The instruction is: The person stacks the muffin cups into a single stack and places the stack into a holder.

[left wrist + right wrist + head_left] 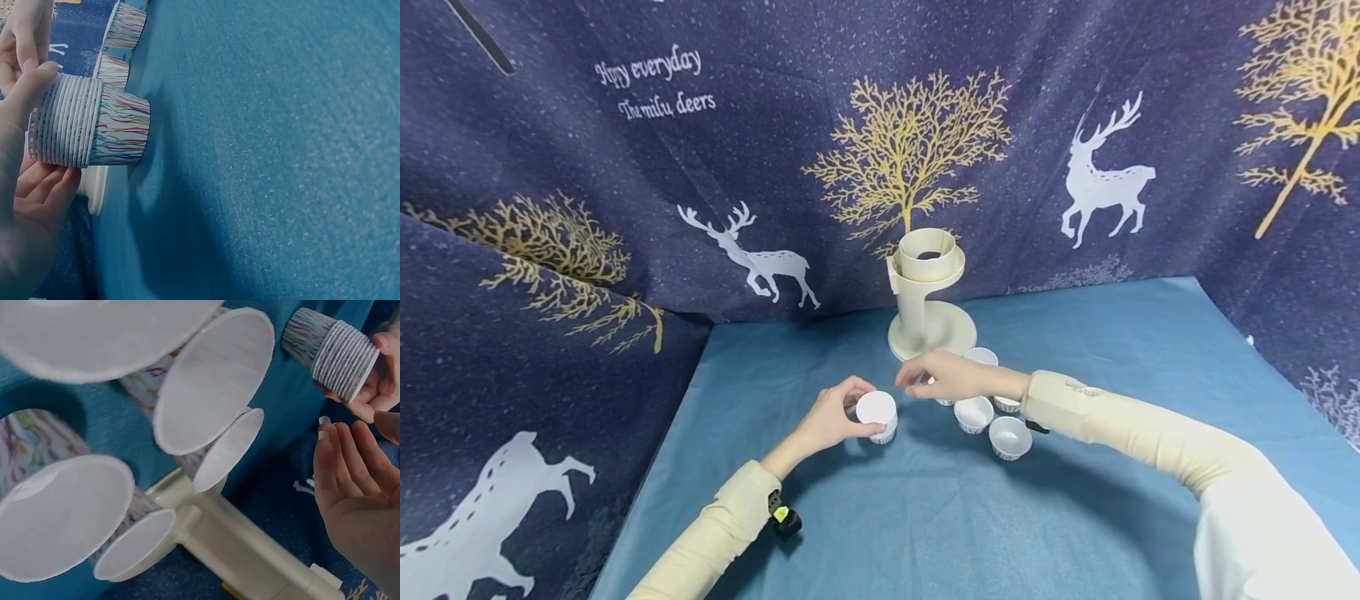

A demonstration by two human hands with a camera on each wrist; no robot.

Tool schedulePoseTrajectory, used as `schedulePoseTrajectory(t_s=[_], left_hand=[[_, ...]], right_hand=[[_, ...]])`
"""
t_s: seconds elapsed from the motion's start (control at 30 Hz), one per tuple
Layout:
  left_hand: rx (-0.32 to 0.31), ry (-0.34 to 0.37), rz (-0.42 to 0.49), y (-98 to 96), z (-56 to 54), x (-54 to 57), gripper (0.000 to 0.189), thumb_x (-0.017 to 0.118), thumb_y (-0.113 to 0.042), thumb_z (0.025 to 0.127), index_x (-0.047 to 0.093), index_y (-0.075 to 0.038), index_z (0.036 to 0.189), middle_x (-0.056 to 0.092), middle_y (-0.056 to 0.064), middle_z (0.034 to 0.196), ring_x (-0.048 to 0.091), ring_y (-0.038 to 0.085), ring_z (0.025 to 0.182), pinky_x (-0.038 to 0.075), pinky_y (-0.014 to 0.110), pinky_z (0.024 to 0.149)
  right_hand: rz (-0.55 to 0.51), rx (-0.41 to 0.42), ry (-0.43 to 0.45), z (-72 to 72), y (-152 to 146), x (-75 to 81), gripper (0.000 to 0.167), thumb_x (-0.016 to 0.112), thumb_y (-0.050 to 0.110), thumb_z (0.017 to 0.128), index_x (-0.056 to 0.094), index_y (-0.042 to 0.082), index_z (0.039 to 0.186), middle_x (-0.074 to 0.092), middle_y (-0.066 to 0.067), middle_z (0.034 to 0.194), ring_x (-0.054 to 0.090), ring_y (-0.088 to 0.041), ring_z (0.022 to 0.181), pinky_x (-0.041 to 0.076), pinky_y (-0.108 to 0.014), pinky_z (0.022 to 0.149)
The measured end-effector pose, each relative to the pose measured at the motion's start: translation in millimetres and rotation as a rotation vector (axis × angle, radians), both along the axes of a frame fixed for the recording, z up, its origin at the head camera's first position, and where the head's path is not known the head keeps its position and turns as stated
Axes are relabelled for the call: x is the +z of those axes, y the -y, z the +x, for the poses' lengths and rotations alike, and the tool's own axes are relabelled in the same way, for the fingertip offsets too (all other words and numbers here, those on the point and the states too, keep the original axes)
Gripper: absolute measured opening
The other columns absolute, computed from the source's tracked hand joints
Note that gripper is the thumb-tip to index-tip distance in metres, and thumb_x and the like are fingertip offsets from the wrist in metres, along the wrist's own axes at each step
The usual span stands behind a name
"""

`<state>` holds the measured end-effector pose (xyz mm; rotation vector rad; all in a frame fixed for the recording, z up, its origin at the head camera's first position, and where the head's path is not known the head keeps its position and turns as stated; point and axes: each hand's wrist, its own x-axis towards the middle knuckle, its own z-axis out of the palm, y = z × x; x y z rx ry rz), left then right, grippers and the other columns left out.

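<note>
A nested stack of white paper baking cups (pixel 877 408) with wavy coloured lines on its sides stands upright near the middle of the blue table. My left hand (pixel 833 417) grips it, thumb on one side and fingers on the other. In the left wrist view, many rims show close together on the stack (pixel 119 128). My right hand (pixel 946 375) hovers just right of the stack with nothing in it; its fingers look loosely extended in the right wrist view. Beneath and beside that hand stand several single cups, among them a front one (pixel 1011 439) and another (pixel 973 415).
Behind the cups stands a cream-coloured holder (pixel 913 312) with a round base and a ring-shaped top. Dark blue cloth (pixel 760 167) with deer and trees hangs at the table's back and sides. The blue tabletop (pixel 917 525) stretches toward the front.
</note>
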<state>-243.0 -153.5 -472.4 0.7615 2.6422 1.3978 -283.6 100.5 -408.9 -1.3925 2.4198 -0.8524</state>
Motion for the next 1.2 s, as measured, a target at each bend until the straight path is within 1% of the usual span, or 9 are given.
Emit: schedulePoseTrajectory(t_s=[0.2, 0.3, 0.33, 0.53, 0.6, 0.77, 0.8, 1.0, 1.2], left_hand=[[0.017, 0.012, 0.005, -0.7, -0.2, 0.5, 0.048, 0.086, -0.019, 0.072, 0.060, -0.008, 0.112, 0.069, 0.010, 0.112, 0.066, 0.026, 0.110, 0.052, 0.037, 0.092], [0.025, 0.007, -0.001, -2.1, 2.1, 3.5, 0.049, 0.085, -0.015, 0.073, 0.059, -0.005, 0.113, 0.068, 0.013, 0.113, 0.065, 0.029, 0.110, 0.051, 0.040, 0.093], [0.029, 0.006, -0.004, -3.0, 3.6, 5.5, 0.049, 0.085, -0.014, 0.073, 0.059, -0.003, 0.114, 0.068, 0.015, 0.113, 0.065, 0.030, 0.110, 0.051, 0.042, 0.093], [0.025, 0.019, -0.027, -9.5, 18.9, 31.3, 0.045, 0.082, -0.007, 0.075, 0.058, 0.003, 0.112, 0.067, 0.019, 0.111, 0.065, 0.034, 0.108, 0.051, 0.044, 0.092], [0.032, 0.023, -0.031, -9.1, 17.5, 27.8, 0.046, 0.082, -0.008, 0.075, 0.058, 0.002, 0.113, 0.067, 0.019, 0.112, 0.065, 0.034, 0.109, 0.051, 0.044, 0.093], [0.057, 0.026, -0.017, -3.7, 5.4, 4.7, 0.051, 0.085, -0.014, 0.073, 0.059, -0.004, 0.115, 0.067, 0.014, 0.115, 0.065, 0.029, 0.110, 0.050, 0.043, 0.095], [0.057, 0.026, -0.013, -2.9, 4.3, 3.1, 0.051, 0.086, -0.015, 0.072, 0.060, -0.005, 0.115, 0.068, 0.013, 0.115, 0.065, 0.028, 0.110, 0.050, 0.042, 0.095], [0.046, 0.029, -0.003, -1.2, 2.1, 0.6, 0.050, 0.086, -0.021, 0.072, 0.060, -0.009, 0.113, 0.068, 0.009, 0.113, 0.066, 0.024, 0.109, 0.050, 0.038, 0.095], [0.052, 0.022, -0.011, -1.5, 2.7, -0.5, 0.049, 0.086, -0.022, 0.072, 0.060, -0.010, 0.113, 0.069, 0.010, 0.113, 0.065, 0.024, 0.109, 0.050, 0.039, 0.096]], right_hand=[[-0.027, -0.018, -0.033, -7.5, -8, -2.1, 0.022, 0.057, 0.011, 0.095, 0.068, 0.004, 0.113, 0.070, -0.011, 0.113, 0.066, -0.021, 0.101, 0.055, -0.032, 0.085], [-0.053, -0.032, -0.025, -11.6, -12, -4.9, 0.023, 0.058, 0.010, 0.094, 0.068, 0.003, 0.114, 0.069, -0.012, 0.114, 0.066, -0.023, 0.102, 0.054, -0.035, 0.087], [-0.054, -0.037, -0.020, -12.5, -14, -5.7, 0.024, 0.060, 0.010, 0.093, 0.067, 0.003, 0.115, 0.069, -0.012, 0.115, 0.066, -0.023, 0.103, 0.054, -0.036, 0.088], [-0.035, -0.063, 0.023, -16.2, -20, -8.4, 0.034, 0.068, 0.015, 0.089, 0.064, 0.002, 0.121, 0.066, -0.017, 0.121, 0.064, -0.029, 0.111, 0.050, -0.044, 0.095], [-0.032, -0.078, 0.020, -17.6, -22, -9.2, 0.038, 0.070, 0.015, 0.088, 0.063, 0.001, 0.122, 0.066, -0.017, 0.122, 0.063, -0.031, 0.112, 0.049, -0.045, 0.095], [-0.019, -0.129, -0.022, -20.6, -28, -11.5, 0.043, 0.074, 0.015, 0.084, 0.062, 0.001, 0.124, 0.067, -0.014, 0.122, 0.062, -0.029, 0.115, 0.048, -0.045, 0.098], [-0.011, -0.138, -0.034, -21.3, -30, -12.3, 0.044, 0.074, 0.016, 0.084, 0.062, 0.002, 0.124, 0.067, -0.012, 0.122, 0.062, -0.028, 0.116, 0.048, -0.044, 0.098], [0.024, -0.169, -0.059, -24.2, -36, -15.8, 0.050, 0.078, 0.019, 0.080, 0.063, 0.004, 0.125, 0.067, -0.010, 0.123, 0.060, -0.027, 0.118, 0.046, -0.042, 0.100], [0.082, -0.174, -0.069, -26.0, -41, -18.6, 0.054, 0.080, 0.022, 0.078, 0.063, 0.001, 0.124, 0.066, -0.013, 0.124, 0.061, -0.029, 0.118, 0.047, -0.042, 0.099]])
